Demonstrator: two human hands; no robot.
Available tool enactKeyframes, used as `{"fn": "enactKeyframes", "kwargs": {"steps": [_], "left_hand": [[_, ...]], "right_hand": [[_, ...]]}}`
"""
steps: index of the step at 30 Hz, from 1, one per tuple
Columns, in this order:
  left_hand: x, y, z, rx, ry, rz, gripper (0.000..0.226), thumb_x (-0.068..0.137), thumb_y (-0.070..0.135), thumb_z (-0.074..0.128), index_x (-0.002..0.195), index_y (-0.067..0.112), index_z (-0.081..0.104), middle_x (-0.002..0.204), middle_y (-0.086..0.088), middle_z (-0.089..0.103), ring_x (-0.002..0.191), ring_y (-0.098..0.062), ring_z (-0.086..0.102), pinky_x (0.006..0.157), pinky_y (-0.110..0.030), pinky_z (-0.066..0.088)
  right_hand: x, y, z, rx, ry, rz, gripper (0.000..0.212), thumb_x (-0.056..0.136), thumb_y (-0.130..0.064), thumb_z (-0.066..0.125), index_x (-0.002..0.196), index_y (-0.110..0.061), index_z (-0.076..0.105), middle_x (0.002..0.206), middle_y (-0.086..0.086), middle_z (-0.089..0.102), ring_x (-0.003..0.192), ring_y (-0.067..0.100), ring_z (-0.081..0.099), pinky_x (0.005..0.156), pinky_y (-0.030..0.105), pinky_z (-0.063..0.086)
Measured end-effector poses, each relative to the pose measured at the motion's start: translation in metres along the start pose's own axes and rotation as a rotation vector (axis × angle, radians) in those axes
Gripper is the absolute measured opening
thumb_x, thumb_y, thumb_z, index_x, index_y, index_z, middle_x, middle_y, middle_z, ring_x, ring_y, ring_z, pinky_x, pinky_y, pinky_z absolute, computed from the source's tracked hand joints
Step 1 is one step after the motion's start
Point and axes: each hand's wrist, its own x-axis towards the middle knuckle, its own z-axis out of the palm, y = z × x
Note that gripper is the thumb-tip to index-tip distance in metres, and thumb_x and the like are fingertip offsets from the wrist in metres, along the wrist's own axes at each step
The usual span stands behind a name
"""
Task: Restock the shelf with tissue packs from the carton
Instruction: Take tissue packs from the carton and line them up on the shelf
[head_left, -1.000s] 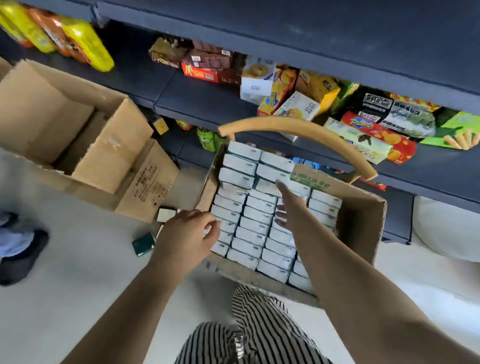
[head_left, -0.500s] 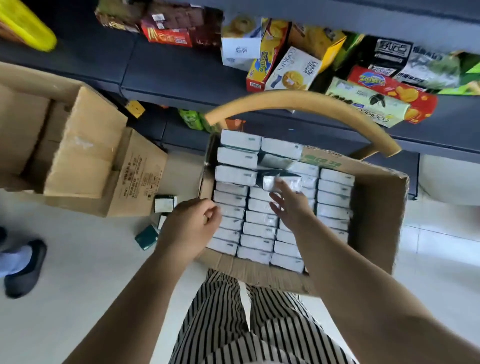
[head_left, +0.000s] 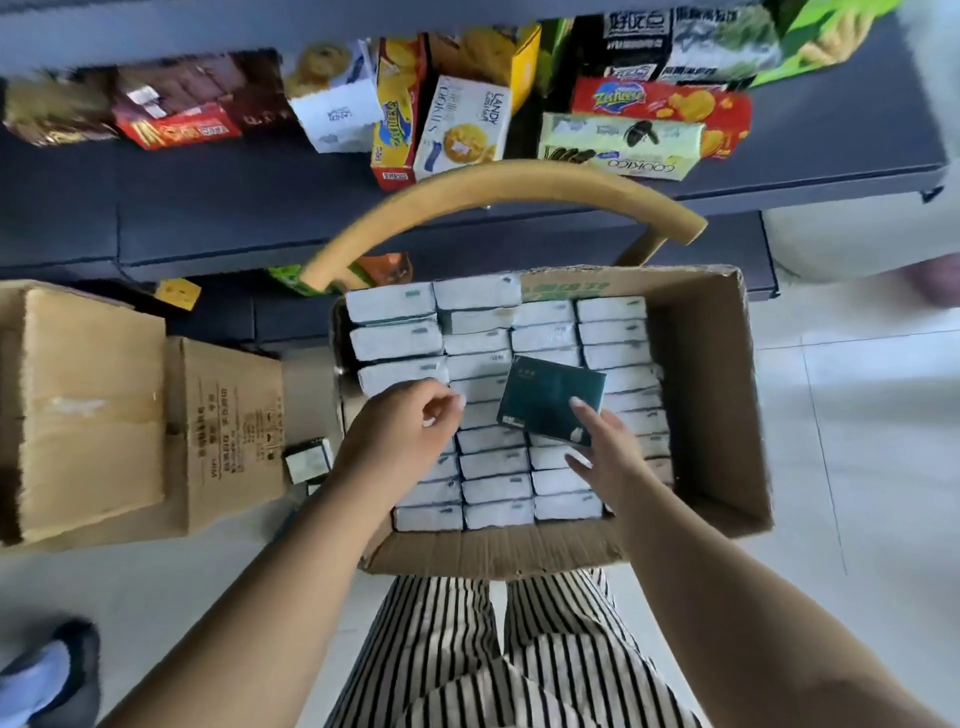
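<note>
Blurred shelf behind carton; right hand pinches a dark tissue pack (label unreadable), left hand loosely curled, empty.

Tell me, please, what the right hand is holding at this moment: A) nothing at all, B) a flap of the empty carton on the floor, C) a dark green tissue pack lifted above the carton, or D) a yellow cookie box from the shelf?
C: the right hand pinches a dark green tissue pack raised over the rows of packs in the carton, while the left hand is curled at the packs beside it.
</note>
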Motion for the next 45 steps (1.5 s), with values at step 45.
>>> {"fn": "enactKeyframes", "kwargs": {"steps": [45], "left_hand": [[0.000,0.018,0.179,0.218,-0.147,-0.135,0.051,0.078,0.044,0.068,0.115,0.011,0.054,0.122,-0.009,0.047,0.114,-0.026,0.043,0.088,-0.031,0.034]], "right_hand": [[-0.033,-0.006,-0.142,-0.098,0.055,-0.253,0.023,0.092,-0.020,0.058,0.109,-0.007,0.051,0.094,0.000,0.057,0.087,0.013,0.058,0.081,0.025,0.053]]}}
